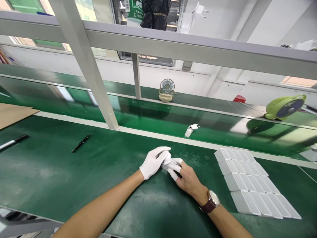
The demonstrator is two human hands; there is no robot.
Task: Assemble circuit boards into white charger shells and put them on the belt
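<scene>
Just above the green worktop, my two hands meet at a small white piece (167, 158), which looks like a plug adapter, and a pale plastic box (165, 166) below it. My left hand (152, 163), in a white glove, is closed on the white piece with thumb and fingers. White finger cots cover fingertips of my right hand (189, 178), which is closed around the right side of the pale box. My fingers hide much of both things, so their exact fit cannot be made out.
Rows of pale plastic boxes (247, 185) stand at the right. A white plug adapter in a box (191, 130) lies on the green conveyor belt (153, 115). A pen (81, 142) and a marker (13, 142) lie left. A metal post (86, 66) and two fans rise beyond.
</scene>
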